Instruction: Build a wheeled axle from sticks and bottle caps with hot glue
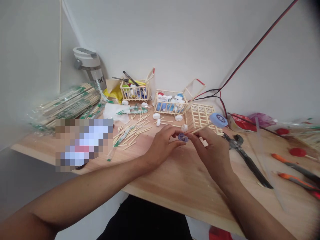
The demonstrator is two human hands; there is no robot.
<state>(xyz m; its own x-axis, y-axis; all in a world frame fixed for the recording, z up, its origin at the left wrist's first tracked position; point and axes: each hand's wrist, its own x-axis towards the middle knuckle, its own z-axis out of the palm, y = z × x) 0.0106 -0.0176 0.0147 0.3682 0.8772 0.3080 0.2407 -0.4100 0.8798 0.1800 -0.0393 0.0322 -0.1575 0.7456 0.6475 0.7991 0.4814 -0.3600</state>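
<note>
- Head view: the left hand [162, 143] is closed in a pinch, thumb and fingertips gripping a small blue cap [183, 137] just above the counter [180, 180].
- The right hand [212, 150] is also closed, its fingertips gripping the lower end of a wooden stick [202, 128] right beside that cap. Whether the stick's tip sits inside the cap cannot be told.
- The stick slants up and to the right, and a larger blue cap [218, 119] sits on its far end, held in the air.
- Both hands meet near the middle of the counter, and the fingertips nearly touch.
- Just right of the right hand, dark pliers [243, 156] lie flat on the wood.
- Behind the hands a wooden lattice panel [201, 115] leans beside a small stick-built cart [171, 101] filled with caps. A second cart [136, 90] stands further left.
- Loose stick pieces [130, 131] are scattered to the left of the left hand, with wrapped chopstick bundles [67, 103] beyond them.
- Orange-handled tools [292, 166] lie at the right edge.
</note>
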